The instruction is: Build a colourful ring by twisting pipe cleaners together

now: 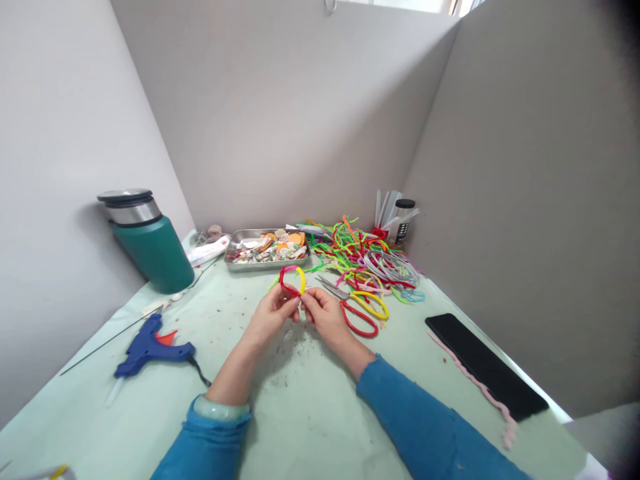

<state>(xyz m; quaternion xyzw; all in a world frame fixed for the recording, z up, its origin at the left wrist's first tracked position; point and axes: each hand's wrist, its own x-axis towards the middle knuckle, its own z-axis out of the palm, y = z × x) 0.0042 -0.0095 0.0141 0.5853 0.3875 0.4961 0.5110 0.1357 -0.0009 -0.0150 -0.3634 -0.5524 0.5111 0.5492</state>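
Note:
Both my hands meet over the middle of the pale green table point(300, 400). My left hand point(273, 312) and my right hand point(323, 312) are closed in a pinch on the two ends of a small loop of pipe cleaners point(293, 279), red on the left and yellow on the right, held upright above the fingers. Red-handled scissors point(353, 308) lie on the table just right of my right hand. Both arms wear blue sleeves.
A blue glue gun point(150, 348) lies at the left. A green flask point(150, 243) stands by the left wall. A metal tray point(239, 260) of small pieces sits at the back, beside a heap of coloured pipe cleaners point(370, 257). A black phone point(485, 363) lies at the right.

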